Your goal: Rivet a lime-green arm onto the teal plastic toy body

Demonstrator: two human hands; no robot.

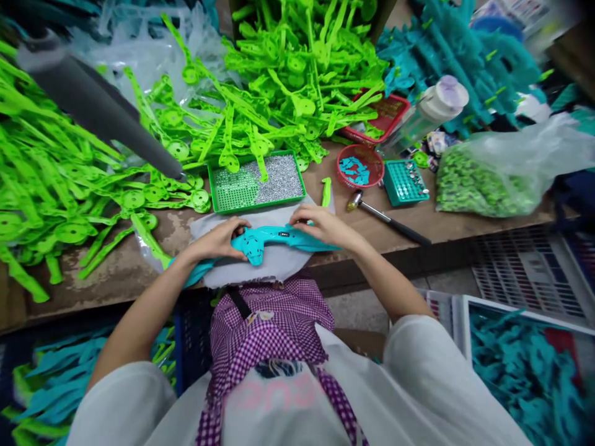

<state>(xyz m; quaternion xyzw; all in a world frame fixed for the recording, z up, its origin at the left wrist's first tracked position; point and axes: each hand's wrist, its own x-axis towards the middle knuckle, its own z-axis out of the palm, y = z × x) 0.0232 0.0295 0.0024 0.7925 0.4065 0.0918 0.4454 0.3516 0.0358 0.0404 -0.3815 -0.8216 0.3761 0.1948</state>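
Note:
A long turquoise plastic piece with a small dark slot lies across a grey cloth at the table's front edge. My left hand is closed round its left part, thumb and fingers beside the rounded joint. On the right part rests my right hand, its fingers bent and pressed to the turquoise surface. Just behind the cloth sits a green tray of small silvery parts.
Bright green plastic parts are heaped at the back and left. A hammer, a red basket, a teal box and a bag of green pieces stand at right. A dark grey bar juts in at upper left.

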